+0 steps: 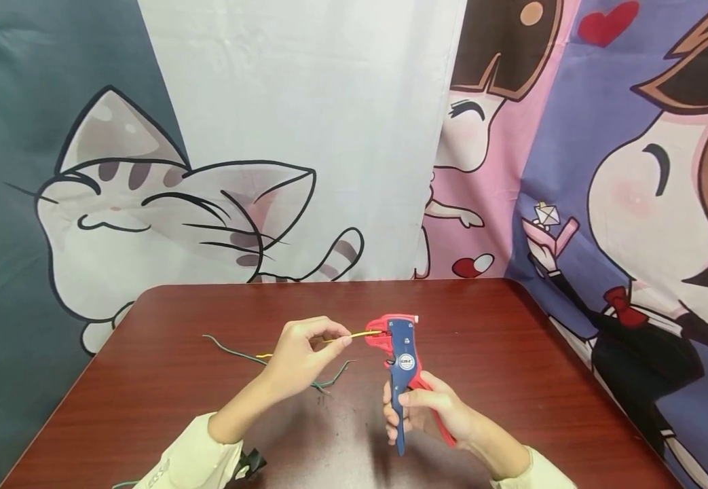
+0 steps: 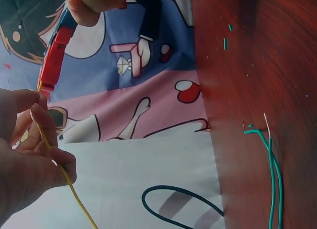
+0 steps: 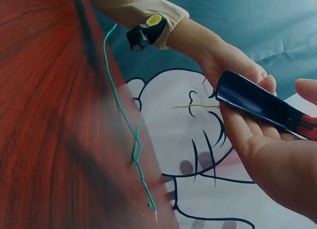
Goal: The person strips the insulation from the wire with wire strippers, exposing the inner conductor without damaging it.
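My left hand [image 1: 301, 356] pinches a thin yellow wire [image 1: 362, 333] between thumb and fingertips. One end of that wire reaches to the red jaws of a red and blue wire stripper [image 1: 404, 339]; how deep it sits inside cannot be told. The wire's other part trails down past the palm in the left wrist view. My right hand [image 1: 442, 407] grips the stripper by its handles, holding the tool upright above the table. In the right wrist view, the blue handle [image 3: 252, 101] lies across the fingers.
Green wires [image 2: 272, 174] lie on the brown table [image 1: 512, 380], left of the stripper, with bare ends showing. Short green bits [image 2: 225, 43] are scattered on the tabletop. A cartoon-printed cloth [image 1: 305, 102] hangs behind the table. A black device [image 3: 141, 38] is worn on the left wrist.
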Motion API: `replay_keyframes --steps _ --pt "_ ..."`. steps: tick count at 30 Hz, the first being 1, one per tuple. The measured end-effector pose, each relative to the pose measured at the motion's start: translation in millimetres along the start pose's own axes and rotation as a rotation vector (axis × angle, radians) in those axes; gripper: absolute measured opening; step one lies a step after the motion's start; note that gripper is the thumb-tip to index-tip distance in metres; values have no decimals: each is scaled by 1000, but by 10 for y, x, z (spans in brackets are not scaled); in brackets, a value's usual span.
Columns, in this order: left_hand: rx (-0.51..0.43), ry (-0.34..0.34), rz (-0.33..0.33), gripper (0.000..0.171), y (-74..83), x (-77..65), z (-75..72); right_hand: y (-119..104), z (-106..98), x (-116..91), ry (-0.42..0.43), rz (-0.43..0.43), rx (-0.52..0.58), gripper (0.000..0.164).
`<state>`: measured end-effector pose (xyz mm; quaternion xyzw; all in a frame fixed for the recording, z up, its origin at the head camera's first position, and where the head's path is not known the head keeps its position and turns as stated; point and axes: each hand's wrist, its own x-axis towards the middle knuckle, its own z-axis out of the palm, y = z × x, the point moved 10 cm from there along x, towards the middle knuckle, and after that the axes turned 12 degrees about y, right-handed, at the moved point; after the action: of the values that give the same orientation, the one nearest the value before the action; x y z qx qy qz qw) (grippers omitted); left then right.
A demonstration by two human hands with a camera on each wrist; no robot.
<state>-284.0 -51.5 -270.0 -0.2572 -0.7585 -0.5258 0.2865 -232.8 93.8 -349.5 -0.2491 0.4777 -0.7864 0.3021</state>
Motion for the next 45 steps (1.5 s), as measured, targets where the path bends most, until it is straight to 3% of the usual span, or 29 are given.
replay_keyframes --steps 18,28,38,45 --pt "-20 -38 2 4 18 -13 36 23 6 9 20 -28 -48 16" --pt "-31 -27 34 6 71 -8 12 76 84 15 -30 -66 56 21" --pt "-25 -48 8 8 21 -33 42 167 50 28 56 -52 48 19" --pt "-38 -15 47 7 56 -17 -5 156 91 44 -8 -56 112 21"
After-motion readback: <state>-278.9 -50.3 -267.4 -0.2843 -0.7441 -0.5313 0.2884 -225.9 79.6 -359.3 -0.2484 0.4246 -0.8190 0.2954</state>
